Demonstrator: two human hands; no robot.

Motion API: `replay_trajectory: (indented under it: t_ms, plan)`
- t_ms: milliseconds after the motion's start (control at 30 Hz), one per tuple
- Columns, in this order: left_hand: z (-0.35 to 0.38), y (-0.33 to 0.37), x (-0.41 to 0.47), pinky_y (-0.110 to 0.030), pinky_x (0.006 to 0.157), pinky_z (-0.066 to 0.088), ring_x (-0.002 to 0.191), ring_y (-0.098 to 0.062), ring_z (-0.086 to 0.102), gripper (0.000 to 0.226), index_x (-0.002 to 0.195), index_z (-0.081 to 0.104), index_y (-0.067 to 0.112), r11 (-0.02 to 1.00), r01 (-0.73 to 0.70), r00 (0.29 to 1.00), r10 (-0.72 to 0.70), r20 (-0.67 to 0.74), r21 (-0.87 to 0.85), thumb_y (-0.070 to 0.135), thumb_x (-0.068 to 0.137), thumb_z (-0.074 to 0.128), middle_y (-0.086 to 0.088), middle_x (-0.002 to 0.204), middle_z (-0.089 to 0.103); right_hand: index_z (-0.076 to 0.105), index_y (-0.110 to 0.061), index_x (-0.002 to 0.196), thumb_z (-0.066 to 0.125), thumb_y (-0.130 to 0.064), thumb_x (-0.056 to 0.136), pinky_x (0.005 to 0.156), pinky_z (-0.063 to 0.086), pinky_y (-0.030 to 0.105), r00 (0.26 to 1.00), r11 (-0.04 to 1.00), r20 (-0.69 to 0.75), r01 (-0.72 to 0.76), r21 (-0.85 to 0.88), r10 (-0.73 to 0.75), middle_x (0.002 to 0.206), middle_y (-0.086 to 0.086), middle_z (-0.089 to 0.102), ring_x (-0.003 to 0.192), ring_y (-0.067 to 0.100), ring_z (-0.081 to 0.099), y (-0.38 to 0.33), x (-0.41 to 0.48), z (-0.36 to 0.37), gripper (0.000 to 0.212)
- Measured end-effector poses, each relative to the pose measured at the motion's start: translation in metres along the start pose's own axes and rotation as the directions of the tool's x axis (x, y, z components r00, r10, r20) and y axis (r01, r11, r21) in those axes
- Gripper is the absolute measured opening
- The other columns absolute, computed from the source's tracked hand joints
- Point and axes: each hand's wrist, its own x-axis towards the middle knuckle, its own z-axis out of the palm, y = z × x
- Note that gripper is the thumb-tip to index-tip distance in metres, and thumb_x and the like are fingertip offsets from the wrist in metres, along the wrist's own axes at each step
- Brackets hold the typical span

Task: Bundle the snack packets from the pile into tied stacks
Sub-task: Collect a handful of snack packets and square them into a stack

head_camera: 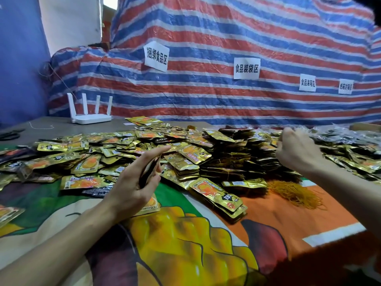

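1. Far left on the table, loose gold snack packets [61, 153] spread in a pile.
2. Left hand [134, 186] clenched around a small stack of packets [149, 168], edge-up between thumb and fingers, just above the pile's near edge.
3. Tied stacks [226, 164] mid-table; rubber bands [296, 193] beside them.
4. Right hand [296, 149] hovers over the pile's right part, fingers curled; can't tell if it holds anything.

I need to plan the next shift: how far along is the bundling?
Done: tied stacks are heaped mid-table. In hand: the left hand grips a small stack of packets; the right hand reaches over the pile. Left: a wide spread of loose packets, with rubber bands ready nearby.
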Motion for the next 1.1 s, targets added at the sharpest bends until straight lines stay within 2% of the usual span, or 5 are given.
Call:
replay_trajectory:
  t_ms: [167, 400, 700, 867, 1100]
  plan:
    - [-0.003, -0.011, 0.009, -0.025, 0.081, 0.056, 0.090, -0.029, 0.067, 0.067, 0.136, 0.053, 0.040, 0.962, 0.081, 0.977, -0.128, -0.170, -0.259, 0.005, 0.080, 0.061, -0.014, 0.093, 0.061, 0.061, -0.017, 0.093, 0.057, -0.021, 0.102, 0.063, 0.042, 0.025, 0.945, 0.869, 0.175, 0.169, 0.465, -0.277, 0.090, -0.001, 0.062, 0.079, 0.009, 0.056, -0.066, -0.013, 0.009, 0.011]
    - [-0.017, -0.021, 0.015, -0.028, 0.062, 0.057, 0.074, -0.018, 0.068, 0.069, 0.128, 0.062, 0.041, 0.877, 0.263, 0.909, -0.365, -0.201, -0.403, -0.010, 0.082, 0.073, -0.006, 0.091, 0.073, 0.064, -0.015, 0.092, 0.059, -0.020, 0.102, 0.064, 0.046, 0.022, 0.844, 0.521, 0.202, 0.104, 0.847, -0.496, 0.084, -0.002, 0.064, 0.073, 0.009, 0.058, -0.186, -0.053, 0.038, 0.012]
    - [-0.041, -0.033, 0.023, -0.034, 0.055, 0.059, 0.060, -0.021, 0.071, 0.021, 0.100, 0.066, -0.001, 0.776, 0.483, 0.751, -0.605, -0.265, -0.405, -0.009, 0.081, 0.074, -0.013, 0.079, 0.073, 0.062, -0.012, 0.088, 0.058, -0.012, 0.101, 0.058, 0.043, 0.023, 0.757, 0.183, 0.276, -0.207, 0.961, -0.592, 0.081, 0.004, 0.057, 0.072, 0.014, 0.051, -0.236, -0.071, 0.082, 0.014]
    - [-0.050, -0.038, 0.024, -0.036, 0.061, 0.055, 0.065, -0.021, 0.063, 0.025, 0.093, 0.060, 0.009, 0.806, 0.517, 0.772, -0.584, -0.250, -0.288, -0.011, 0.083, 0.070, -0.008, 0.079, 0.066, 0.062, -0.009, 0.084, 0.064, -0.009, 0.093, 0.065, 0.043, 0.026, 0.573, 0.121, 0.391, -0.452, 0.884, -0.720, 0.081, 0.002, 0.058, 0.073, 0.013, 0.051, -0.224, -0.071, 0.089, 0.010]
    - [-0.044, -0.039, 0.019, -0.025, 0.056, 0.056, 0.059, -0.009, 0.064, 0.044, 0.097, 0.060, 0.035, 0.877, 0.468, 0.855, -0.481, -0.195, -0.109, -0.008, 0.088, 0.067, 0.000, 0.078, 0.066, 0.058, -0.009, 0.060, 0.049, -0.018, 0.068, 0.076, 0.045, 0.033, 0.574, -0.127, 0.329, -0.613, 0.780, -0.750, 0.079, 0.013, 0.064, 0.074, 0.021, 0.058, -0.217, -0.069, 0.075, 0.015]
